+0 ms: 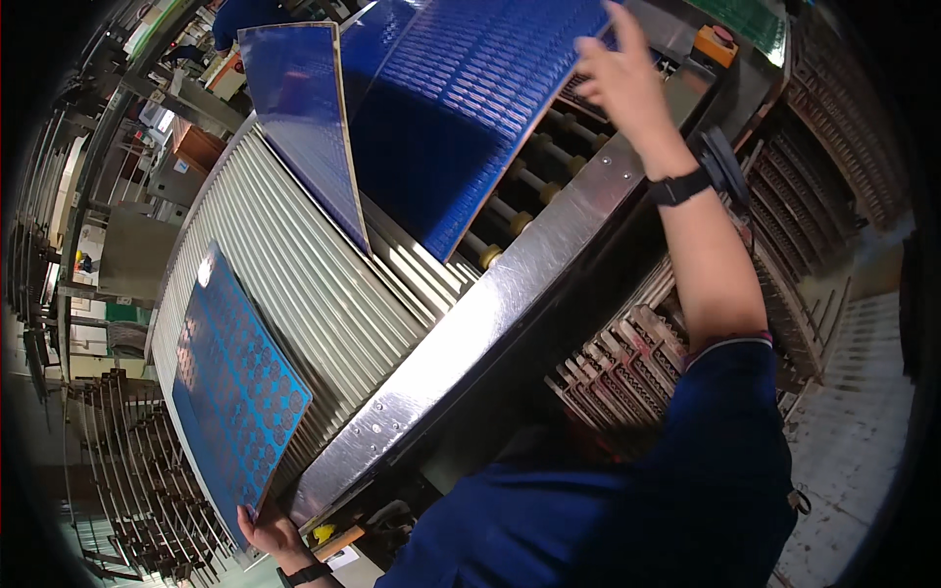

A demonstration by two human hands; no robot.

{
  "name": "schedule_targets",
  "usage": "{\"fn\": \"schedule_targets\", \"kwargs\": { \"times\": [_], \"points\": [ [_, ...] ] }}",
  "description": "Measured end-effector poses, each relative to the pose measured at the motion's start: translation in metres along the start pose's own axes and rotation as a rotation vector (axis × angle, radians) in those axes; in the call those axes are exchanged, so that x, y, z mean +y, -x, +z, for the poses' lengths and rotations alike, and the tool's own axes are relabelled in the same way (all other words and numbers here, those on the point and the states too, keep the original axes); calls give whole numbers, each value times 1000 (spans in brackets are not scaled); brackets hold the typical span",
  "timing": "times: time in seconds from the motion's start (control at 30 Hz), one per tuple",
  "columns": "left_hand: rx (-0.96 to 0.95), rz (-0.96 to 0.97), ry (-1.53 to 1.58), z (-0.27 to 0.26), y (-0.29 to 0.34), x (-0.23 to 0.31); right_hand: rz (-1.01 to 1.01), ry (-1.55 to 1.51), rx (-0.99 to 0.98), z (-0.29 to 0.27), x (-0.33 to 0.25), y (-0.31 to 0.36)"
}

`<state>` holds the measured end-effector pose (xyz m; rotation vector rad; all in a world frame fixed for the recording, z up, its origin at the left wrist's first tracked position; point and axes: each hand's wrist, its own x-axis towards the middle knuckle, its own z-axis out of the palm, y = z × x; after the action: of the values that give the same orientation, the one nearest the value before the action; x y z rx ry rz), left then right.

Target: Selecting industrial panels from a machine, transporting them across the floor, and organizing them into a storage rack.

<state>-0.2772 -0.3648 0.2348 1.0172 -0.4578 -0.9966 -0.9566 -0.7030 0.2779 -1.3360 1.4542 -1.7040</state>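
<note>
My left hand (272,537) grips the near bottom corner of a blue circuit panel (240,382) printed with rows of dark rounded shapes. That panel slants over the left end of a conveyor of pale metal rollers (304,284). My right hand (632,88) reaches far out to the upper right, fingers apart, beside the edge of a glossy dark-blue panel (480,69). Whether its fingertips touch that edge I cannot tell. Another blue panel (304,118) stands tilted on the rollers, left of the glossy one.
A steel side rail (431,372) borders the conveyor. Shafts with yellowish wheels (520,223) show beneath the glossy panel. An orange box with a push button (716,45) sits at upper right. Slotted racks (627,367) stand right of the rail, more racks (137,480) at lower left.
</note>
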Motion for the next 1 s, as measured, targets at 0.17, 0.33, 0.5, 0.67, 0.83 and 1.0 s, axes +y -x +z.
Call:
{"fn": "schedule_targets", "kwargs": {
  "times": [0.17,0.33,0.5,0.67,0.83,1.0],
  "points": [
    [-15,46,-7,4,-1,-3,-245,938,247,-63,70,-21],
    [-40,59,-25,3,1,-1,65,1302,-340,-35,65,-44],
    [8,30,31,1,-2,-4,129,1579,-703,-28,87,-67],
    [11,83,23,19,2,-7,90,1621,-928,-20,96,-67],
    [-30,83,46,14,2,-5,19,1398,-834,-27,81,-64],
    [-49,108,47,16,3,-9,33,1503,-728,-24,89,-66]
  ]
}}
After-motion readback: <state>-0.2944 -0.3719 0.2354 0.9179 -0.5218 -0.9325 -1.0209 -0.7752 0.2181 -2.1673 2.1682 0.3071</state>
